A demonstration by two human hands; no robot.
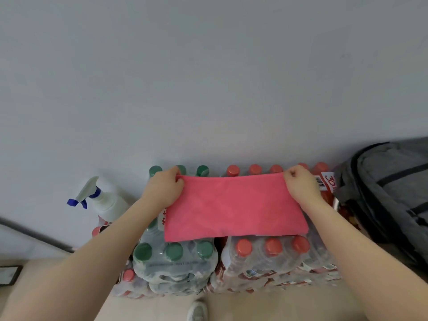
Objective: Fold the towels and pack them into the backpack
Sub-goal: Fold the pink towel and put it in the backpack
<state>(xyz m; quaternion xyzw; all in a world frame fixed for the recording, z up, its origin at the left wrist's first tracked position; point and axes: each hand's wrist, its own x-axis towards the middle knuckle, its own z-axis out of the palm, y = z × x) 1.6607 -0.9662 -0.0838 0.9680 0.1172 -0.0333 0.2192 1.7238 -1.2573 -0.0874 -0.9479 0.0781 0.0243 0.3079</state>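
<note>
Both hands, left (165, 187) and right (301, 183), pinch the soft pink rectangular towel's (234, 207) far corners with curled fingers.

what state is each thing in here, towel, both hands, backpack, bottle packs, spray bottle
pink towel: folded flat, lying across both bottle packs
left hand: pinching the towel's far left corner
right hand: pinching the far right corner
backpack: upright at the right; cannot tell if open
green-capped pack: shrink-wrapped, capped
red-capped pack: shrink-wrapped, capped
spray bottle: upright beside the wall
</note>
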